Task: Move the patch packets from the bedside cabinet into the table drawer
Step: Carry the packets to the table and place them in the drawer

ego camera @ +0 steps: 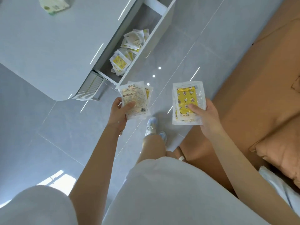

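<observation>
My left hand [119, 113] grips a small stack of patch packets [138, 96], printed white back facing up, just below the near corner of the drawer. My right hand [207, 116] holds more patch packets [185, 98], the top one clear with a yellow patterned patch. The white table drawer [164, 32] stands pulled open above both hands. Several packets [129, 49] lie piled inside it, mostly toward its near end. The bedside cabinet is out of view.
The glossy white table top [53, 43] fills the upper left, with a pale wrapped pack [54, 4] at its far edge. An orange sofa [259, 88] with a cushion [282, 148] runs along the right. Grey floor tiles and my feet [154, 129] lie below.
</observation>
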Available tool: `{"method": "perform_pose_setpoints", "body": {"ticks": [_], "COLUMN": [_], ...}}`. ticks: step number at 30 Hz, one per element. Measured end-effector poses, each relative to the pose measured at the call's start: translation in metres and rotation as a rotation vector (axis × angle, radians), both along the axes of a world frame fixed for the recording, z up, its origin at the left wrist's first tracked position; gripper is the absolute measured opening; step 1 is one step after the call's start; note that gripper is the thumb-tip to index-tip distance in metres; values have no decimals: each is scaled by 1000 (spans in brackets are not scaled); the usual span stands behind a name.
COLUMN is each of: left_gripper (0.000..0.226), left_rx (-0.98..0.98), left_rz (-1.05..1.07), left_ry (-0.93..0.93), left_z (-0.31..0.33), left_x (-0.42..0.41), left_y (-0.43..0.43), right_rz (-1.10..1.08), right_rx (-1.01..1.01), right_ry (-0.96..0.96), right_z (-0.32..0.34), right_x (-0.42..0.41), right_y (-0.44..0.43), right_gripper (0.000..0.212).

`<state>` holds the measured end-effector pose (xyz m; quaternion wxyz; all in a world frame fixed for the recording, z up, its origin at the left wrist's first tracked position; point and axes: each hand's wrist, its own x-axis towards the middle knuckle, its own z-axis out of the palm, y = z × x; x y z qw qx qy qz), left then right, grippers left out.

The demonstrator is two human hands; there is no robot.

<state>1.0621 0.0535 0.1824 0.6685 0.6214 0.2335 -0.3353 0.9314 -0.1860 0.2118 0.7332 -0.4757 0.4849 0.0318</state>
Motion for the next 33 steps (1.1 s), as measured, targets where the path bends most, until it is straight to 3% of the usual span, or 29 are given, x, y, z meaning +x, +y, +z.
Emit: {"method": "perform_pose_setpoints", "body": {"ticks": [15, 23, 27, 33], "left_gripper": [29, 39, 24, 23], "left_rx": [-65, -46, -64, -20], "left_rz": [242, 397, 475, 603], "left_ry": [50, 109, 108, 180], "left_z": [-39, -56, -67, -97], "left_x": [166, 232, 263, 301], "left_y": [-44, -63, -83, -92], "right_rz": [170, 389, 562, 779], "right_rx": [-73, -76, -78, -100], "right_ry": [9, 7, 50, 151], "right_z": [-13, -33, -59, -102], "right_x": [245, 361, 418, 493], "right_y": [-90, -111, -122, -134], "right_gripper": [28, 26, 28, 29]}}
